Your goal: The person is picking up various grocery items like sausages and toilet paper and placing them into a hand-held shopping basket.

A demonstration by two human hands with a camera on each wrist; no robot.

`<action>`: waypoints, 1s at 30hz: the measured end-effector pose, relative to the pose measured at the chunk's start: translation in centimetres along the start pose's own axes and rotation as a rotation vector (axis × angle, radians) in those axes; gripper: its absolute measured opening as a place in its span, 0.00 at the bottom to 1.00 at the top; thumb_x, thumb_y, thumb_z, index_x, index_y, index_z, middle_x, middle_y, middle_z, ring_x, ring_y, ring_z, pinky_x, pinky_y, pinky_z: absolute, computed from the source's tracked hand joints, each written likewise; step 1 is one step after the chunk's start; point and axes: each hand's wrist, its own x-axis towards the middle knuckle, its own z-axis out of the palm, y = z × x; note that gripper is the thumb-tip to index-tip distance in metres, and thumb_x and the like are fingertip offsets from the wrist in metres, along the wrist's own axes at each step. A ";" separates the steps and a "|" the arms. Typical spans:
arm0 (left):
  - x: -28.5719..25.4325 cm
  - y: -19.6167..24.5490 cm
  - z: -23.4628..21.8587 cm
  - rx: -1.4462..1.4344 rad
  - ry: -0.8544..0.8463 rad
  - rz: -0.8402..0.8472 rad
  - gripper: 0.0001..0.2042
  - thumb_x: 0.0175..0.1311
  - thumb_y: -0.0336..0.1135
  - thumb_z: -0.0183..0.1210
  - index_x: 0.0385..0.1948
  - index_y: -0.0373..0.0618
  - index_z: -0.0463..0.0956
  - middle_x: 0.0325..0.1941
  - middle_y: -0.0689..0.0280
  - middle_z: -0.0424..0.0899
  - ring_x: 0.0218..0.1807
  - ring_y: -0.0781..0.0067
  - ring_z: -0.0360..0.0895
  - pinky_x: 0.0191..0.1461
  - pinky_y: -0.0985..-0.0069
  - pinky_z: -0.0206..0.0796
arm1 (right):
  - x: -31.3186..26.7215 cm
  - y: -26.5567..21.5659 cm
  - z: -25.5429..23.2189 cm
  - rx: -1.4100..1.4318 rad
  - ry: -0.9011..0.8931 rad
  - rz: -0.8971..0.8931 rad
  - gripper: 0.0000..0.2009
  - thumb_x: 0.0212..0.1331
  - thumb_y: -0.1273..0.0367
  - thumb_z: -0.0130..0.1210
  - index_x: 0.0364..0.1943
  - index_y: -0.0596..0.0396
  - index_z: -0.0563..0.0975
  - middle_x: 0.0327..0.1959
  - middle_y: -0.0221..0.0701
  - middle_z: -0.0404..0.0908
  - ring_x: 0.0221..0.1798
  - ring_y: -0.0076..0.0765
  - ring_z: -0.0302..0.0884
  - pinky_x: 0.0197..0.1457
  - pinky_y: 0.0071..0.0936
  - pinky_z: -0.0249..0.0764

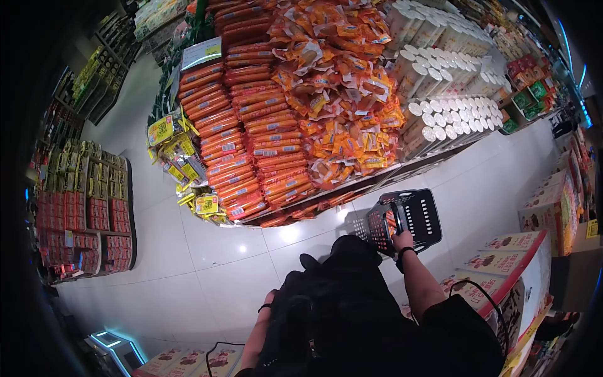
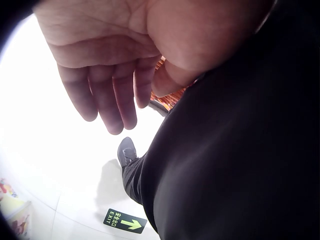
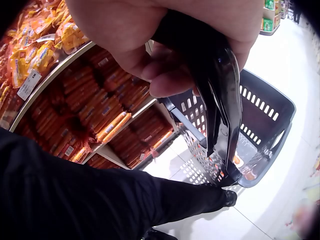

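My right hand [image 1: 403, 240] grips the black handle [image 3: 227, 100] of a dark plastic shopping basket [image 1: 429, 213], which hangs at my right side. Fingers curl round the handle in the right wrist view. Inside the basket are a clear plastic pack [image 3: 247, 150] and something orange, partly hidden by the handle. My left hand [image 2: 115, 50] hangs by the dark trouser leg, its fingers loosely bent and holding nothing. In the head view only a bit of that hand shows beside my body.
Before me stands a display of red-orange sausage packs [image 1: 264, 132], orange bagged snacks [image 1: 339, 88] and white-topped cylinders [image 1: 452, 119]. Printed boxes [image 1: 502, 257] are stacked close on the right. A shelf island [image 1: 88, 207] stands left across the tiled floor. A green exit sign [image 2: 125, 221] marks the floor.
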 end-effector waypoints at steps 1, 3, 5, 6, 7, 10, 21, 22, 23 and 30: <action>-0.1 0.1 -0.2 0.001 -0.003 0.005 0.26 0.72 0.49 0.62 0.59 0.34 0.84 0.59 0.43 0.89 0.63 0.47 0.85 0.67 0.57 0.74 | 0.2 0.1 0.1 0.005 -0.002 -0.002 0.18 0.55 0.67 0.71 0.48 0.61 0.85 0.41 0.48 0.92 0.47 0.57 0.91 0.55 0.49 0.85; 0.6 -0.2 -0.1 -0.014 -0.012 0.001 0.27 0.72 0.50 0.63 0.59 0.34 0.84 0.59 0.43 0.89 0.64 0.46 0.85 0.68 0.56 0.74 | 0.1 0.1 0.1 0.003 0.032 -0.036 0.17 0.55 0.67 0.71 0.46 0.62 0.86 0.39 0.49 0.91 0.46 0.58 0.91 0.54 0.49 0.85; 0.9 -0.4 0.1 -0.042 -0.015 -0.003 0.27 0.71 0.51 0.64 0.60 0.34 0.84 0.59 0.43 0.89 0.64 0.45 0.85 0.68 0.56 0.74 | 0.1 0.3 0.2 0.004 0.026 -0.044 0.16 0.55 0.67 0.70 0.46 0.62 0.85 0.38 0.49 0.91 0.45 0.58 0.91 0.54 0.49 0.85; 0.9 -0.3 0.1 -0.060 -0.014 -0.003 0.28 0.70 0.51 0.64 0.60 0.34 0.84 0.59 0.43 0.89 0.64 0.45 0.85 0.68 0.56 0.74 | 0.1 0.3 0.2 0.005 0.023 -0.049 0.16 0.55 0.68 0.70 0.46 0.62 0.85 0.38 0.49 0.91 0.45 0.58 0.91 0.54 0.49 0.85; 1.0 -0.2 0.2 -0.078 -0.012 -0.003 0.28 0.70 0.51 0.65 0.60 0.34 0.84 0.59 0.43 0.89 0.64 0.45 0.85 0.68 0.56 0.75 | 0.1 0.3 0.2 0.015 0.020 -0.056 0.16 0.56 0.68 0.70 0.46 0.62 0.85 0.37 0.49 0.91 0.44 0.58 0.91 0.53 0.50 0.85; 0.2 0.9 -0.1 -0.027 0.006 0.001 0.28 0.69 0.51 0.65 0.60 0.33 0.84 0.59 0.43 0.90 0.63 0.46 0.86 0.67 0.58 0.76 | 0.5 0.8 0.6 0.036 0.009 -0.040 0.16 0.56 0.68 0.70 0.46 0.62 0.85 0.38 0.48 0.91 0.45 0.58 0.91 0.53 0.50 0.85; -1.0 0.6 1.8 -0.092 -0.025 -0.044 0.27 0.67 0.50 0.70 0.60 0.37 0.84 0.53 0.45 0.92 0.57 0.48 0.89 0.62 0.59 0.79 | 0.1 -0.1 -1.4 -0.011 -0.055 -0.113 0.17 0.59 0.66 0.69 0.50 0.61 0.85 0.42 0.48 0.92 0.48 0.57 0.91 0.56 0.51 0.85; -1.2 0.6 2.1 -0.070 -0.018 -0.051 0.27 0.67 0.50 0.70 0.59 0.37 0.84 0.53 0.45 0.92 0.57 0.48 0.89 0.62 0.59 0.79 | 0.4 -0.1 -1.5 -0.019 -0.060 -0.127 0.17 0.59 0.66 0.69 0.50 0.61 0.85 0.42 0.48 0.92 0.49 0.57 0.91 0.56 0.50 0.85; -1.7 1.4 2.1 -0.042 -0.011 -0.059 0.27 0.67 0.50 0.70 0.59 0.38 0.84 0.53 0.45 0.92 0.57 0.48 0.89 0.62 0.59 0.79 | 0.4 -0.3 -1.6 -0.023 -0.066 -0.138 0.17 0.59 0.66 0.68 0.50 0.61 0.86 0.43 0.48 0.92 0.50 0.57 0.91 0.57 0.50 0.85; 1.9 1.0 4.4 0.017 -0.069 -0.069 0.26 0.65 0.51 0.71 0.55 0.38 0.86 0.53 0.46 0.92 0.58 0.49 0.89 0.62 0.59 0.78 | 0.4 -0.7 -2.7 -0.046 -0.029 -0.055 0.18 0.60 0.68 0.66 0.53 0.61 0.84 0.47 0.53 0.90 0.53 0.63 0.89 0.60 0.53 0.84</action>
